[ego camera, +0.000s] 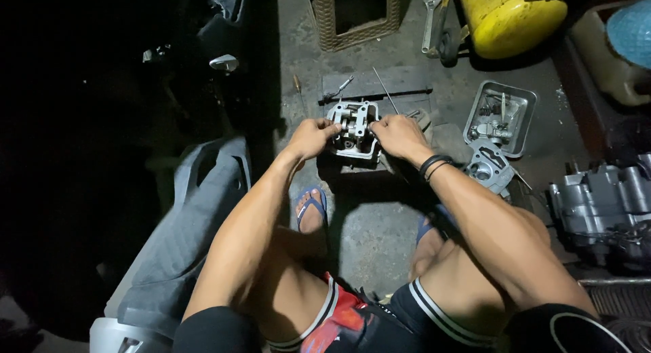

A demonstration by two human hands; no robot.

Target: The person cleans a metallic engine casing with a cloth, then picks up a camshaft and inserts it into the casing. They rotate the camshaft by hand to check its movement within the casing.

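Note:
A grey metal cylinder head (354, 128) sits on a dark block on the concrete floor in front of me. My left hand (312, 137) grips its left side, fingers curled on the edge. My right hand (400, 136) holds its right side, fingers pinched at the top near the rocker parts. A black band circles my right wrist. What the fingertips pinch is too small to tell.
A metal tray (519, 95) with small parts lies to the right, with another grey engine piece (489, 168) below it. An engine block (600, 207) stands at far right. A yellow tank (512, 17), wrenches (434, 21) and a wicker frame (356, 34) lie beyond. Grey scooter bodywork (183, 224) is on my left.

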